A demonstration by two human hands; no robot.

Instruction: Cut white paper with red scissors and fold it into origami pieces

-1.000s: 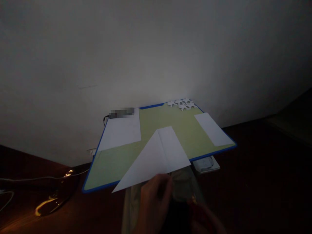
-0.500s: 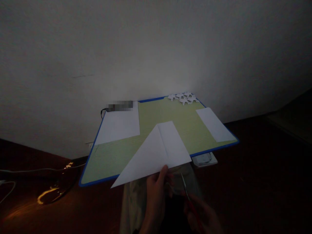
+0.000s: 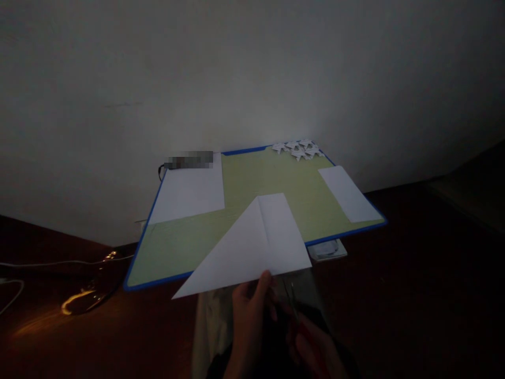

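My left hand pinches the near edge of a folded white paper, a triangle flap folded over a strip, held just above a green cutting mat with a blue border. My right hand is closed round the red handles of scissors, whose blades point up toward the paper's lower edge, just right of my left thumb. Both hands are dim in the low light.
A white sheet lies on the mat's left, a white strip on its right, and several small folded paper stars at the far corner. A white wall stands behind. Cables and a shiny object lie on the dark surface at left.
The scissors have come up into view under the paper's lower edge. The left hand's grip on the paper stays; the view has tilted slightly, shifting the mat upward.
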